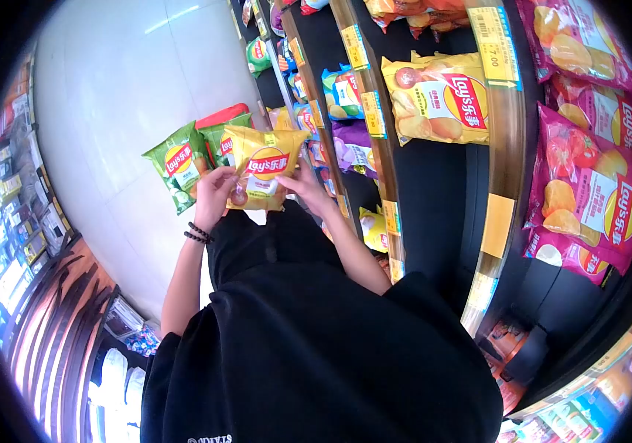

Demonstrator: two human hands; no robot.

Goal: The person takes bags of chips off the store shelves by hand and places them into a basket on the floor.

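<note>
between the hands (214,195) (311,192) bulges a glossy yellow bag (266,161).

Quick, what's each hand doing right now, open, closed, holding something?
Left hand: closed, holding the yellow chip bag by one side.
Right hand: holding that bag's other side, thumb on its front.

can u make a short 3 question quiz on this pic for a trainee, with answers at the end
1. Which wrist wears the beaded bracelet?
2. True or false: the right hand is empty.
3. What colour are the big chip bags at the far right of the picture? A) green B) magenta C) black

Key:
1. Left.
2. False: its thumb rests on the front of the yellow chip bag.
3. B.
</note>
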